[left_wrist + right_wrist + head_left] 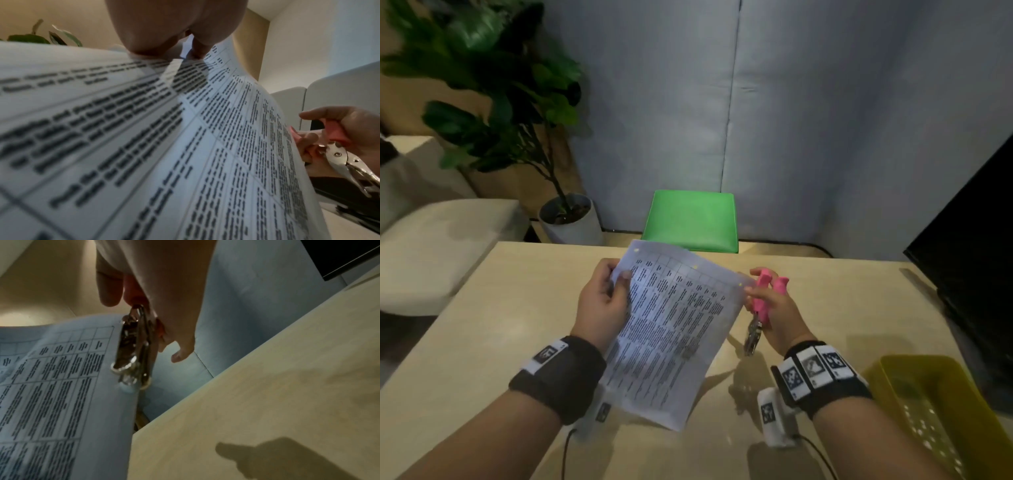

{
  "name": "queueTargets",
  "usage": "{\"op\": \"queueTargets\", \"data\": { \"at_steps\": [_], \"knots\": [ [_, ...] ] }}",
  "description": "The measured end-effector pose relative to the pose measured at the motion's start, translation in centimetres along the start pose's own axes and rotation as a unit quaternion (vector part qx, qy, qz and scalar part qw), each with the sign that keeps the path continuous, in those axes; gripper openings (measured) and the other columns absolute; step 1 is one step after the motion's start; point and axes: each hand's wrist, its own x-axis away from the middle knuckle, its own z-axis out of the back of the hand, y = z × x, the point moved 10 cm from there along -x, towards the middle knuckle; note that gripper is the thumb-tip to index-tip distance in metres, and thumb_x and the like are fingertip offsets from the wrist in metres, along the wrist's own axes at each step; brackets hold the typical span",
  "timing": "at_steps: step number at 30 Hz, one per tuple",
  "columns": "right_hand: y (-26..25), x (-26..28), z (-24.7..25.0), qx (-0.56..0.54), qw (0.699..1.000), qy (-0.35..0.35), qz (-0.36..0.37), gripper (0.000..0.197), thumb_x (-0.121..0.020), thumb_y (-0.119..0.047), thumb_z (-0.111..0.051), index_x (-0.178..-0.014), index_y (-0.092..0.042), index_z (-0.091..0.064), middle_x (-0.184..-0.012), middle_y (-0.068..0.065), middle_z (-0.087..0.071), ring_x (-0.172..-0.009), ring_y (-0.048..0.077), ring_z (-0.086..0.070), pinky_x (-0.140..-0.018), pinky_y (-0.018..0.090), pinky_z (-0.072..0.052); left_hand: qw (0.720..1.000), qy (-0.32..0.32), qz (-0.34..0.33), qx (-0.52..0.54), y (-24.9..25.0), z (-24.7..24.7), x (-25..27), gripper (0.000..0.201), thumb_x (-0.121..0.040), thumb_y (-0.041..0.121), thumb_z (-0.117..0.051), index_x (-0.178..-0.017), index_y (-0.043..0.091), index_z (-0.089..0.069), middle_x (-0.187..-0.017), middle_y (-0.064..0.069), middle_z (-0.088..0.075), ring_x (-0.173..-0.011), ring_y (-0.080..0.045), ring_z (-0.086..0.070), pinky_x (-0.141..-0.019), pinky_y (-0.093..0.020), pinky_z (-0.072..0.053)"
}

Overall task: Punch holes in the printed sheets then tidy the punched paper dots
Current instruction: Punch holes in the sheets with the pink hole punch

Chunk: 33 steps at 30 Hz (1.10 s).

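Sheets [671, 329] are hanging above the tabletop [482, 325], long axis running toward the near edge. Left hand [602, 305] is pinching their far left corner; right hand [774, 308] is gripping the punch [760, 308] beside the far right corner, metal head pointing down.

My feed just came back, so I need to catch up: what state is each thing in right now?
Printed sheets: held above the table, three holes visible along the far edge.
Left hand: pinches the sheets' left edge.
Right hand: grips the punch, fingertips on the sheets' right corner.
Hole punch: pink handles up, metal head down, off the paper.
Yellow tray: on the table, paper dots inside.
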Motion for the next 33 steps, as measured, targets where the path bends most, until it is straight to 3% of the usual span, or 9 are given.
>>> {"op": "queueTargets", "data": {
  "at_steps": [4,8,11,14,17,21,23,26,33],
  "knots": [
    [-1.0,0.2,-1.5,-0.027,0.999,-0.024,-0.004,0.039,-0.066,-0.006,-0.067,-0.103,-0.012,-0.060,-0.105,0.015,-0.055,-0.088,0.028,-0.049,-0.072,0.036,-0.041,0.998,0.040,-0.004,0.051,2.0,1.1,-0.4,0.012,-0.097,0.016,-0.046,-0.088,0.023,-0.049,-0.077,-0.002,-0.062,-0.056,0.003,-0.059,-0.048,-0.011,-0.046],
    [-3.5,1.9,-3.5,0.072,0.992,-0.078,0.068,0.035,-0.069,-0.006,-0.063,-0.103,-0.013,-0.059,-0.085,0.000,-0.069,-0.077,0.017,-0.064,-0.063,0.025,-0.050,0.995,0.065,-0.004,0.080,2.0,1.3,0.2,0.012,-0.097,0.015,-0.046,-0.087,0.020,-0.048,-0.080,-0.003,-0.064,-0.060,0.001,-0.062,-0.050,-0.016,-0.048],
    [-5.2,2.8,-3.6,0.151,0.979,-0.032,0.132,0.033,-0.084,-0.003,-0.065,-0.113,-0.013,-0.054,-0.102,0.007,-0.068,-0.094,0.019,-0.067,-0.071,0.026,-0.053,0.994,0.050,0.005,0.092,2.1,0.4,1.2,0.007,-0.097,0.019,-0.044,-0.091,0.017,-0.047,-0.089,-0.005,-0.063,-0.070,0.000,-0.064,-0.056,-0.014,-0.050],
    [-5.8,4.2,-2.9,0.189,0.965,0.035,0.181,0.035,-0.086,-0.002,-0.064,-0.115,-0.016,-0.049,-0.098,0.006,-0.062,-0.088,0.017,-0.062,-0.069,0.025,-0.053,0.995,0.054,0.007,0.086,1.6,-0.4,2.3,0.008,-0.098,0.021,-0.041,-0.095,0.014,-0.045,-0.089,-0.005,-0.058,-0.069,0.002,-0.060,-0.054,-0.011,-0.047],
    [-5.4,5.3,-2.0,0.194,0.955,0.080,0.210,0.041,-0.085,0.001,-0.064,-0.115,-0.019,-0.046,-0.093,0.003,-0.060,-0.081,0.017,-0.060,-0.068,0.025,-0.052,0.994,0.049,0.029,0.089,0.2,-1.2,3.1,0.011,-0.095,0.025,-0.042,-0.100,0.015,-0.045,-0.093,-0.003,-0.059,-0.080,-0.008,-0.061,-0.055,-0.013,-0.047],
    [-3.9,5.6,-0.4,0.185,0.954,0.115,0.205,0.044,-0.084,0.002,-0.066,-0.115,-0.021,-0.045,-0.094,-0.002,-0.062,-0.084,0.011,-0.060,-0.072,0.025,-0.050,0.995,0.004,0.062,0.073,-2.0,-2.6,4.2,0.007,-0.096,0.017,-0.047,-0.101,0.013,-0.047,-0.095,-0.003,-0.062,-0.086,-0.013,-0.062,-0.058,-0.012,-0.049],
    [-3.3,5.7,0.3,0.186,0.954,0.124,0.199,0.044,-0.084,0.002,-0.066,-0.116,-0.021,-0.045,-0.095,-0.003,-0.061,-0.087,0.010,-0.060,-0.075,0.026,-0.049,0.996,-0.007,0.066,0.062,-2.6,-2.9,4.5,0.007,-0.096,0.012,-0.046,-0.103,0.010,-0.047,-0.094,-0.002,-0.063,-0.083,-0.010,-0.063,-0.059,-0.009,-0.048],
    [-3.2,5.8,0.6,0.190,0.953,0.125,0.201,0.043,-0.085,0.001,-0.064,-0.117,-0.022,-0.045,-0.094,-0.003,-0.060,-0.088,0.012,-0.059,-0.072,0.023,-0.048,0.996,-0.007,0.078,0.052,-3.2,-3.0,4.6,0.004,-0.097,0.015,-0.046,-0.100,0.018,-0.048,-0.094,0.002,-0.064,-0.082,-0.004,-0.065,-0.060,-0.014,-0.049],
    [-3.5,4.5,1.3,0.234,0.942,0.136,0.200,0.043,-0.085,-0.004,-0.066,-0.121,-0.017,-0.046,-0.095,-0.005,-0.061,-0.089,0.017,-0.061,-0.082,0.042,-0.053,0.998,0.015,0.061,0.031,-3.2,-2.9,3.3,0.003,-0.096,0.012,-0.048,-0.100,0.012,-0.048,-0.092,-0.001,-0.065,-0.085,-0.012,-0.063,-0.061,-0.016,-0.047]
  ]
}}
